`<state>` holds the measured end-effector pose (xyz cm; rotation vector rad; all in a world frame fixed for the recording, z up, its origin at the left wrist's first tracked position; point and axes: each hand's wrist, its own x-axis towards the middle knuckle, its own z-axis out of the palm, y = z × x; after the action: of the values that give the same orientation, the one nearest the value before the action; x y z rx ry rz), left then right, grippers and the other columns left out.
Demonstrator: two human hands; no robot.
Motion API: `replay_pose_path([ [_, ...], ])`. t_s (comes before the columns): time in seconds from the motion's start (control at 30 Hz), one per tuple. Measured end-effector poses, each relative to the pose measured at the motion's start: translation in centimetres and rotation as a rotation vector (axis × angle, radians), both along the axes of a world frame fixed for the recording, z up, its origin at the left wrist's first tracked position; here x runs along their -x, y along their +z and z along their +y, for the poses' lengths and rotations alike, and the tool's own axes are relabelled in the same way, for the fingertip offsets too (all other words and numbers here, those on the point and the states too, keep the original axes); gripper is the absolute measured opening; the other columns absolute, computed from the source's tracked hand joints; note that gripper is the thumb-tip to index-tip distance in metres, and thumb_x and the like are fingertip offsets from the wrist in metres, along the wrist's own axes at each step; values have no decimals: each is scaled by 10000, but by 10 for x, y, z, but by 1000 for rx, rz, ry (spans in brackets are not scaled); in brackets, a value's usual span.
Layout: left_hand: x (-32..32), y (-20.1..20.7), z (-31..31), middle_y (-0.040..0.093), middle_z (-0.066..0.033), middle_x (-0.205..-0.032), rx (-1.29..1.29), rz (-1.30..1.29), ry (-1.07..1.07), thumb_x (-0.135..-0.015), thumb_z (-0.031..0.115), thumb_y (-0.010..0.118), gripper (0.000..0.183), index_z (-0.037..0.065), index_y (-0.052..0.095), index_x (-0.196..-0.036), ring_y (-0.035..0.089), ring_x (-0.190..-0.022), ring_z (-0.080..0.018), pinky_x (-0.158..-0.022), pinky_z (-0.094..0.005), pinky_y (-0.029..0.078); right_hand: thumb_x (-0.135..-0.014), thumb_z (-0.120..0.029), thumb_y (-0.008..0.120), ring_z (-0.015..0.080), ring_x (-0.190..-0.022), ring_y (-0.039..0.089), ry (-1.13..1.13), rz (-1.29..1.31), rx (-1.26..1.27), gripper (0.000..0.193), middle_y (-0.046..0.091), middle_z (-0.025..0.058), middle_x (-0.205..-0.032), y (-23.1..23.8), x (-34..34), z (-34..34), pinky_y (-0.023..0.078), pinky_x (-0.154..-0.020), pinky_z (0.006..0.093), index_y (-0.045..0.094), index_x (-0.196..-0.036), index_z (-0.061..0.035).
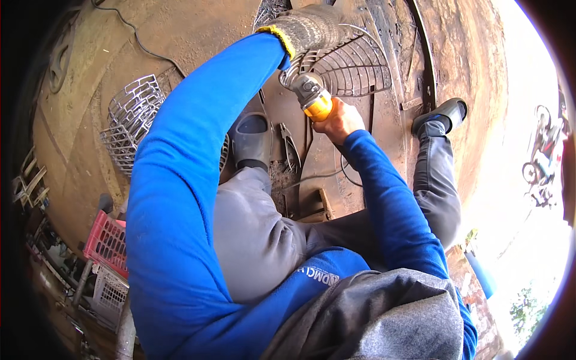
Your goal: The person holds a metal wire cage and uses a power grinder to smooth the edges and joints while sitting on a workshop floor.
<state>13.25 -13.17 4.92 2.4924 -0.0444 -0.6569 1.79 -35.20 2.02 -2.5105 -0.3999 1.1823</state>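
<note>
The right hand (339,122) is bare and wrapped tight around the yellow body of an angle grinder (313,97), with the grey head of the tool pointing up at a round wire grille (354,63). The left hand (309,27) wears a speckled grey work glove with a yellow cuff and presses down on the top edge of that same grille, fingers curled over the wires as far as I can tell, pinning it flat on the dirt floor (198,27). The grinder sits right at the grille's lower left rim, touching or nearly touching it. Both feet are in grey slides, the left slide (252,139) just below the grinder and the right slide (444,114) out near the right side. Over to the left, a stack of wire baskets (133,120) lies on the ground, and a pink crate (107,241) sits near the lower left. A black cable (141,42) runs across the floor up top.
</note>
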Motion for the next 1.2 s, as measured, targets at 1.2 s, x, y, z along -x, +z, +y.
replay_pose_path([
  [1.2,182,-63,60,660,-200,-1223,264,-616,378,-1067,254,546,379,78,611,-1396,656,-1087,-375,-898,-443,534,-847,-304,799,297,-748,731,-1167,1243,-952,505,683,149,-970,-93,23,29,638,-707,443,549,-1198,-42],
])
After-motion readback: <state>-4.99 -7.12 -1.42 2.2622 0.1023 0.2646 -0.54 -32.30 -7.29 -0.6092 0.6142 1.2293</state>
